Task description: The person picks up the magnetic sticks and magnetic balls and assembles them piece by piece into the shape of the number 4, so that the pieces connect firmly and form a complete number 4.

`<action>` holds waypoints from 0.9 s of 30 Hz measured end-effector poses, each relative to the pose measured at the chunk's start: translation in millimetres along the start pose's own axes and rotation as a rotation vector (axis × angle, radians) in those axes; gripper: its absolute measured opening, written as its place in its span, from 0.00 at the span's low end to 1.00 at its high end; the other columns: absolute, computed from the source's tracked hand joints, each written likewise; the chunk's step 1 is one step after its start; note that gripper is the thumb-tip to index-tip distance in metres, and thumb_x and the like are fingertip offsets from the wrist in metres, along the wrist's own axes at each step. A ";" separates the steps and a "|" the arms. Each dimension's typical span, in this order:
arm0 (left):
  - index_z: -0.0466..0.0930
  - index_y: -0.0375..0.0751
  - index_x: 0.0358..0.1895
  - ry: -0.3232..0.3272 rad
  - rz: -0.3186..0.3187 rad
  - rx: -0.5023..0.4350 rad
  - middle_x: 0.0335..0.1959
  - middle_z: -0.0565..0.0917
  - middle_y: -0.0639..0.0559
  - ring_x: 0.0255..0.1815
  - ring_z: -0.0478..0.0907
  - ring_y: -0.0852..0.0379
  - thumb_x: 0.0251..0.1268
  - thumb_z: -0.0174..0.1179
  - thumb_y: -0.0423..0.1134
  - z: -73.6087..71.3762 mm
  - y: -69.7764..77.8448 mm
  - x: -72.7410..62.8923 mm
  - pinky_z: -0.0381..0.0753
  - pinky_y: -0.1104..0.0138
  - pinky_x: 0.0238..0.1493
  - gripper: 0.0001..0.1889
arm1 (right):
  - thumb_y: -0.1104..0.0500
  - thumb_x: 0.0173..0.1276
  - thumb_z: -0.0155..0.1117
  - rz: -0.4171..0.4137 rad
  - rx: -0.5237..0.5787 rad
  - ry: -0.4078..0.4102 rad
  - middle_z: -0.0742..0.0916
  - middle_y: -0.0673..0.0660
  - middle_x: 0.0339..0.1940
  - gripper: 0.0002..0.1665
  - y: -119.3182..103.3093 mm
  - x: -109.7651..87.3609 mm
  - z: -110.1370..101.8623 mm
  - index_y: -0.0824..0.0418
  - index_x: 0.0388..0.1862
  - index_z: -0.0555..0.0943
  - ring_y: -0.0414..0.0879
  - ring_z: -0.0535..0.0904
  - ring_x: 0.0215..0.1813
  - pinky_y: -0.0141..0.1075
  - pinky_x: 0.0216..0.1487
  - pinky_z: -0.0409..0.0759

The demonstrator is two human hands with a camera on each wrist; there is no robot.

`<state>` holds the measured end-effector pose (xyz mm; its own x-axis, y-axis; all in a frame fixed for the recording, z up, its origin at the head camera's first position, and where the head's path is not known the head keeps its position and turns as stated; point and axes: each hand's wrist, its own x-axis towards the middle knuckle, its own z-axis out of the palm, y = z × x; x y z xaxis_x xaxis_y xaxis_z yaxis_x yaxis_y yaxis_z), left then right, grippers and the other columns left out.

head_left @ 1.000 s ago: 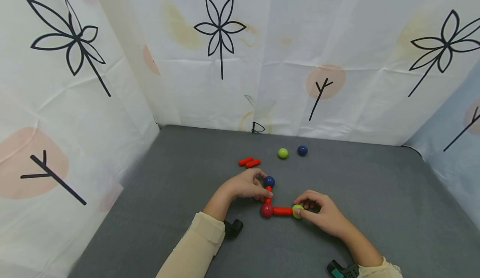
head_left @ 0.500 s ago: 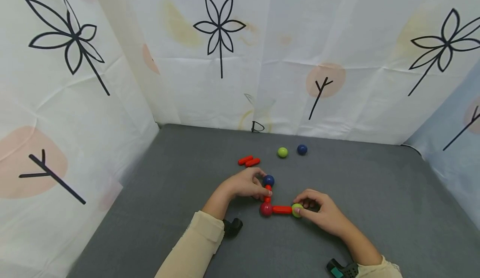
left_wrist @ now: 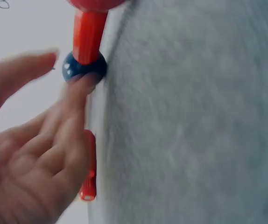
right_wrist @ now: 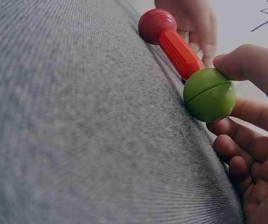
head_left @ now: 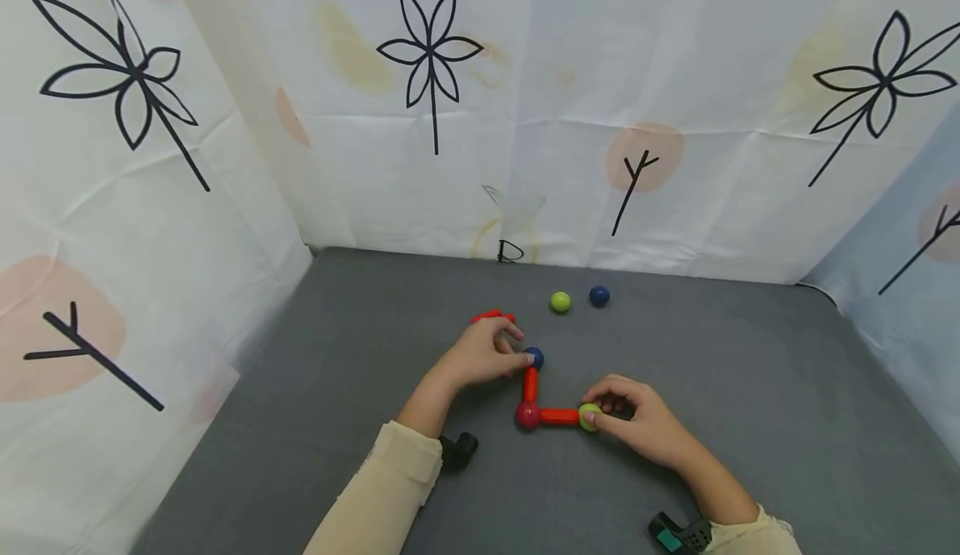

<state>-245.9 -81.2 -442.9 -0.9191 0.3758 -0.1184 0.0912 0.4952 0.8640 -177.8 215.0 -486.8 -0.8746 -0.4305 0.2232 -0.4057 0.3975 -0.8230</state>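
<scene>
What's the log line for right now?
left hand: at joined blue ball; right hand: pinching joined green ball; red ball: at the corner

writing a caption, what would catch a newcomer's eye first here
Likely the bright L of red rods and coloured balls on the grey table, its green ball pinched by the right hand. The bold black flowers drawn on the pale cloth behind stand out next.

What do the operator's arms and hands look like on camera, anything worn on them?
The left hand and right hand wear no gloves. The left sleeve is plain cream with a broad cuff; the right sleeve, partly out of frame, is cream too. The left wrist device is black; the right wrist device is black with a teal patch.
</scene>
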 end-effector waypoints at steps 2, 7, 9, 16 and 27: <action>0.84 0.38 0.55 0.161 0.074 0.039 0.30 0.85 0.51 0.29 0.80 0.57 0.71 0.71 0.44 -4.5 -0.4 0.4 0.79 0.64 0.36 0.17 | 0.61 0.73 0.73 -0.006 -0.001 0.000 0.88 0.49 0.40 0.06 0.3 0.4 -0.3 0.54 0.47 0.89 0.39 0.80 0.39 0.32 0.42 0.79; 0.87 0.37 0.53 0.397 0.114 0.063 0.43 0.87 0.44 0.41 0.82 0.52 0.72 0.70 0.41 -18.1 -7.7 0.1 0.84 0.57 0.46 0.13 | 0.61 0.73 0.73 -0.011 0.001 -0.002 0.88 0.49 0.39 0.06 0.8 1.0 -1.1 0.54 0.47 0.89 0.40 0.80 0.39 0.32 0.42 0.78; 0.86 0.36 0.56 0.412 0.096 0.070 0.50 0.87 0.41 0.46 0.82 0.48 0.72 0.69 0.40 -24.0 -13.6 -0.1 0.85 0.54 0.49 0.15 | 0.61 0.73 0.73 -0.007 0.006 -0.003 0.88 0.49 0.39 0.06 0.9 0.7 -1.1 0.54 0.46 0.89 0.40 0.80 0.39 0.32 0.42 0.78; 0.83 0.37 0.65 0.324 -0.020 0.076 0.58 0.85 0.38 0.54 0.83 0.44 0.73 0.69 0.39 -35.8 -30.4 3.9 0.84 0.50 0.57 0.21 | 0.60 0.73 0.73 0.016 0.012 -0.011 0.87 0.49 0.39 0.06 1.2 -0.8 0.1 0.54 0.47 0.88 0.40 0.79 0.39 0.33 0.42 0.78; 0.86 0.36 0.55 0.277 -0.129 0.186 0.48 0.84 0.43 0.46 0.80 0.48 0.71 0.70 0.40 -36.2 -29.3 12.3 0.82 0.54 0.50 0.14 | 0.61 0.73 0.73 0.013 0.009 -0.007 0.87 0.49 0.39 0.06 0.2 0.1 0.6 0.54 0.46 0.89 0.40 0.79 0.38 0.32 0.41 0.78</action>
<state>-273.8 -119.4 -452.0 -0.9944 0.0868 -0.0608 0.0129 0.6684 0.7437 -177.8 214.5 -487.2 -0.8780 -0.4308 0.2087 -0.3918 0.3964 -0.8303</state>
